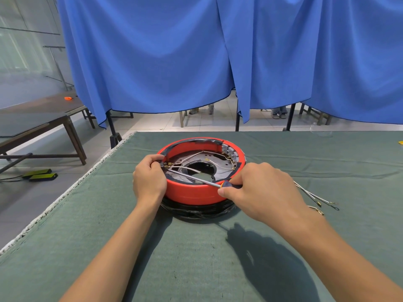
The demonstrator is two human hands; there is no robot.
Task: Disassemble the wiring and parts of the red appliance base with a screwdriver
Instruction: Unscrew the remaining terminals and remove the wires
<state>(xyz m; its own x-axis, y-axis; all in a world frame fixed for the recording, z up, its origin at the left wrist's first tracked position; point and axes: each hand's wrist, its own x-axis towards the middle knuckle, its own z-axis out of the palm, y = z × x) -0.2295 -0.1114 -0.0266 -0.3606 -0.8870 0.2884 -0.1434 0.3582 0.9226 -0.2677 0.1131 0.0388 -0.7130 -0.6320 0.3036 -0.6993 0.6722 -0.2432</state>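
The round red appliance base [192,192] lies open side up in the middle of the green table [196,247], on a black part beneath it. Inside it are a metal plate, white wires [192,159] and a row of grey terminals [229,153] at the far right wall. My left hand [149,178] grips the base's left rim, fingers curled over the edge by a brass terminal. My right hand [259,190] holds the handle of a screwdriver [192,176]. Its shaft runs left across the base, with the tip at that brass terminal next to my left fingers.
Loose white wires with ring terminals [316,197] lie on the cloth right of my right hand. A small yellow object [400,143] sits at the table's far right edge. Blue curtains [218,57] hang behind the table, and a wooden bench [43,127] stands to the left.
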